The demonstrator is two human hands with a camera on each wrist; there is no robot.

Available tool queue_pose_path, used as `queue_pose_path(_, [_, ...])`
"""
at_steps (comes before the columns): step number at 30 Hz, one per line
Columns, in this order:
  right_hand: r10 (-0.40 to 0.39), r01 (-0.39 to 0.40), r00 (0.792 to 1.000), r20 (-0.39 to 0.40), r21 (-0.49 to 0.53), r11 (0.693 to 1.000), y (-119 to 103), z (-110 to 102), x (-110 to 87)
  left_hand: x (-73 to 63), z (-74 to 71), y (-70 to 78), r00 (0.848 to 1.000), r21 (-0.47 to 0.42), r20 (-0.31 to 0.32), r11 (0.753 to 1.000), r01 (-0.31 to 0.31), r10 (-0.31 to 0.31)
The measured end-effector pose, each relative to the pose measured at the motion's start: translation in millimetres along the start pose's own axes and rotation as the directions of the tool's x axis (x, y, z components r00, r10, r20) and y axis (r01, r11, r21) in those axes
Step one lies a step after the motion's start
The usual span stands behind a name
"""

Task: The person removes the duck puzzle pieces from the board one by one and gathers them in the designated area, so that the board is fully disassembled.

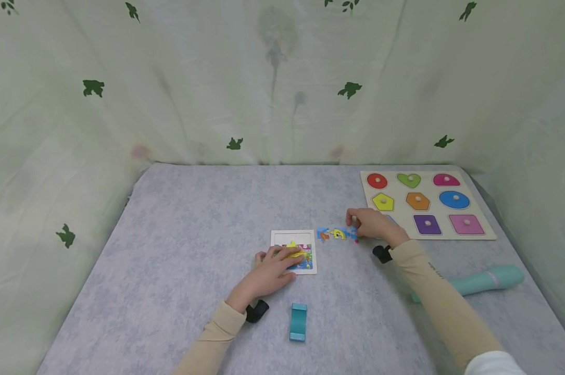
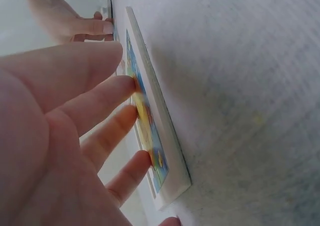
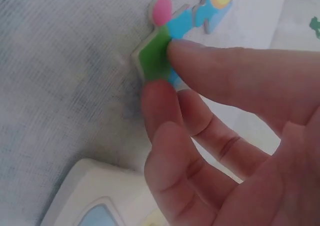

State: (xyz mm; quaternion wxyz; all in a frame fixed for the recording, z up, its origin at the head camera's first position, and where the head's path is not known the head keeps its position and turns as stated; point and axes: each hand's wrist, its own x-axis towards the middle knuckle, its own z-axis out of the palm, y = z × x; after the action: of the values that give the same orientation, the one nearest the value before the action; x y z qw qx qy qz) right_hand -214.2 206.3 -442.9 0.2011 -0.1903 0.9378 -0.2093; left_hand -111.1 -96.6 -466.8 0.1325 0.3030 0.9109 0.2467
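My left hand [image 1: 269,271] lies across a small white-framed jigsaw puzzle [image 1: 314,263], its fairly straight fingers touching the colourful pieces in the lower part. The upper part of the frame shows bare white backing. In the left wrist view the fingertips press on the yellow and blue picture [image 2: 145,121]. Just right of the frame, my right hand [image 1: 373,224] pinches a green and blue puzzle piece [image 3: 154,56] with a pink knob between thumb and fingers. More loose puzzle pieces [image 1: 338,234], blue with yellow, lie in a row beside it.
A wooden shape board [image 1: 406,219] with several knobbed coloured shapes lies at the back right. A turquoise cylindrical object [image 1: 488,280] is partly behind my right forearm. A small teal bridge-shaped block [image 1: 298,323] lies near the front. Pale curtains [image 1: 282,104] surround the table.
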Motion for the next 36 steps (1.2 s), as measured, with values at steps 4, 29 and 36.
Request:
queue_pose_path(4, [-0.035, 0.036, 0.999, -0.014, 0.095, 0.995, -6.9, 3.4, 1.0, -1.9, 2.4, -2.2, 1.0, 0.009, -0.021, 1.0, -0.003, 0.003])
queue_pose_path(29, [-0.263, 0.284, 0.959, -0.108, 0.288, 0.915, -72.5, 65.4, 12.5, -6.8, 4.2, -6.6, 0.999, 0.04, -0.023, 0.998, -0.04, 0.041])
queue_pose_path(36, [-0.239, 0.273, 0.96, -0.148, 0.287, 0.918, -75.4, 71.6, 11.3, -6.5, 2.3, -4.3, 0.999, 0.033, -0.018, 0.999, -0.029, 0.03])
